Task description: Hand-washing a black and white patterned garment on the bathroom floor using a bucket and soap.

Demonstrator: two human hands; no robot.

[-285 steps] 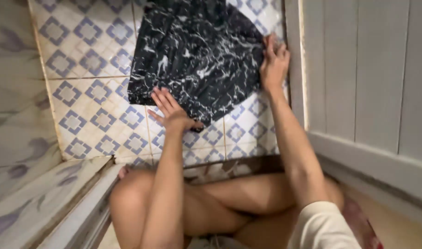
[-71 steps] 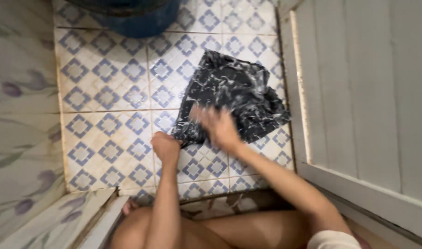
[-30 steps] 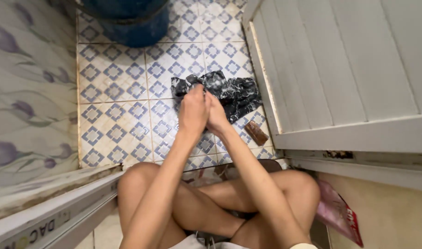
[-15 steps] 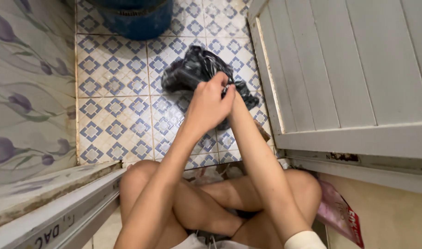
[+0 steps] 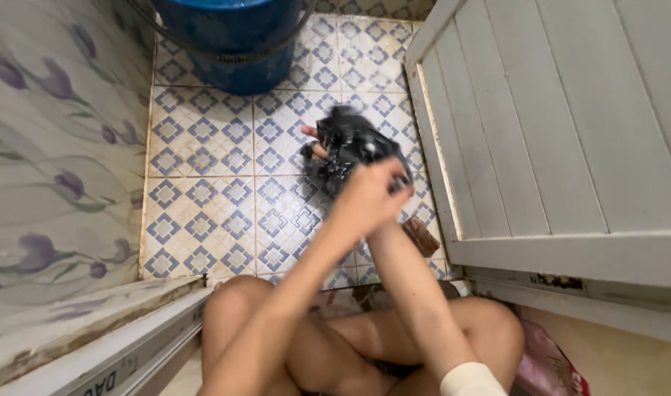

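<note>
A wet black cloth with white marbling is bunched up above the blue-and-white tiled floor. My left hand crosses over my right forearm and grips the cloth's near end. My right hand is mostly hidden under the bundle, with only some fingers showing at its left side, and it holds the far end. Both hands are on the cloth, close beside the white door. My bare knees are folded at the bottom of the view.
A blue bucket stands at the far end of the floor. A small brown block lies by the white panelled door. A flower-patterned tiled wall is on the left, a metal door track at bottom left, and a pink packet at bottom right.
The cloth went from spread flat on the floor to a tight bundle lifted in both hands. In the last half second my hands shifted right and my right hand went under the bundle.
</note>
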